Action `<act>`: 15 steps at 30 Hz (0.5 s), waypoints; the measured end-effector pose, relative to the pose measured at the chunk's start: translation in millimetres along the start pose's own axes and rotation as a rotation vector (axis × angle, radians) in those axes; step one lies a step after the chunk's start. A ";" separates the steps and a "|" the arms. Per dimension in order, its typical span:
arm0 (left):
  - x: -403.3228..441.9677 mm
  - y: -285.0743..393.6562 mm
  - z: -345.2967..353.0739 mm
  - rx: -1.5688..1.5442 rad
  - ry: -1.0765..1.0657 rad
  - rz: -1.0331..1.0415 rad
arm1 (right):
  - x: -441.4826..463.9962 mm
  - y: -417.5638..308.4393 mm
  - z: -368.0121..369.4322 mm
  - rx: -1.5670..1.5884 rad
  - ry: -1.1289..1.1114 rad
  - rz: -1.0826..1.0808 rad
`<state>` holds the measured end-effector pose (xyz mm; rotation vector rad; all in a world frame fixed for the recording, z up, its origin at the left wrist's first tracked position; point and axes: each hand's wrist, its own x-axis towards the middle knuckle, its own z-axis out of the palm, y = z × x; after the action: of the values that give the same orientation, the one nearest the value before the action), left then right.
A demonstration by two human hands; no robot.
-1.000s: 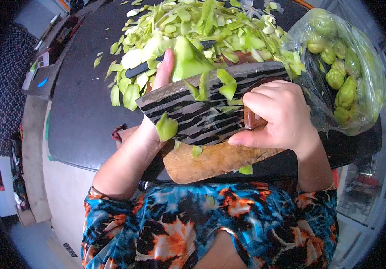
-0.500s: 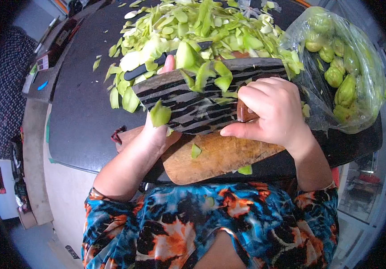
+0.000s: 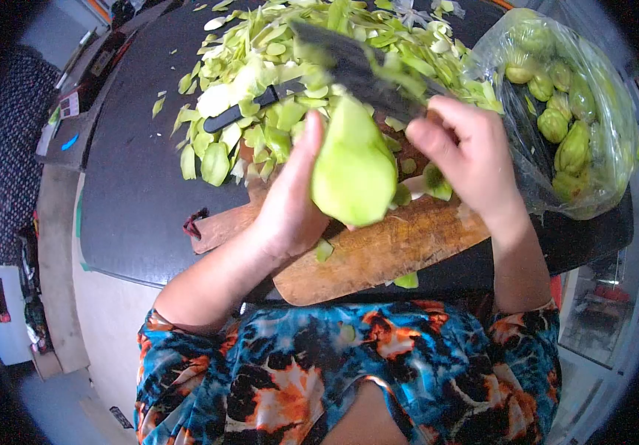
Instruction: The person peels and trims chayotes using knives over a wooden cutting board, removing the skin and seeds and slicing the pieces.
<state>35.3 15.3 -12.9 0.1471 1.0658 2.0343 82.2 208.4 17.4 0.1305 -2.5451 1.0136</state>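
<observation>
My left hand (image 3: 293, 211) is closed around a pale green chayote (image 3: 354, 174), its cut surface smooth and its narrow end up. My right hand (image 3: 469, 156) grips a broad-bladed cleaver (image 3: 360, 74), whose handle is mostly hidden in the fingers. The blade, blurred by motion, slants up and left behind the chayote, with green scraps on it. Beneath both hands lies a wooden cutting board (image 3: 379, 259) with a handle at its left end. A small green piece (image 3: 324, 250) rests on the board.
Beyond the hands a large heap of green slices (image 3: 282, 52) spreads over the dark table (image 3: 134, 170). A black-handled knife (image 3: 234, 117) lies partly among the slices. At the right, a clear plastic bag (image 3: 608, 178) holds several whole chayotes (image 3: 573, 148).
The cleaver has swung up and away from in front of my left hand, uncovering the chayote. The blade has turned from broadside to a steep slant.
</observation>
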 end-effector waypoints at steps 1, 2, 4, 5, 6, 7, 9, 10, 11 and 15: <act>3.3 3.9 -10.5 -0.047 -0.056 -0.009 | 1.9 4.9 -1.9 -0.015 0.014 0.040; 5.7 7.9 -21.3 -0.095 -0.110 -0.016 | 3.1 10.5 -1.0 -0.028 0.069 0.035; 7.7 17.0 -14.6 -0.057 0.006 0.088 | 3.4 9.9 -4.7 0.011 0.072 0.022; 9.0 20.5 -17.4 -0.047 -0.024 0.112 | 3.1 6.8 -5.4 0.010 0.056 -0.041; 9.6 24.4 -21.7 -0.036 -0.053 0.137 | 1.4 2.2 -6.1 0.009 0.041 -0.104; 11.6 24.4 -29.3 -0.046 -0.070 0.146 | -1.0 -2.3 -7.4 0.009 0.025 -0.166; 12.0 18.2 -28.6 -0.134 0.080 0.150 | -1.9 -11.0 -8.5 -0.071 -0.077 -0.331; 9.9 20.6 -21.9 -0.210 0.118 0.117 | -3.5 -15.0 -7.6 -0.098 -0.134 -0.382; 16.6 22.1 -27.6 -0.334 -0.077 -0.005 | -7.1 -13.4 0.7 -0.093 -0.117 -0.449; 8.5 28.7 -20.4 -0.334 -0.032 -0.023 | -14.3 -30.4 2.9 -0.230 -0.170 -0.533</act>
<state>3.2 -0.5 -7.0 -0.0052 0.6917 2.1487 101.4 183.3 29.4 0.8081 -2.5353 0.5185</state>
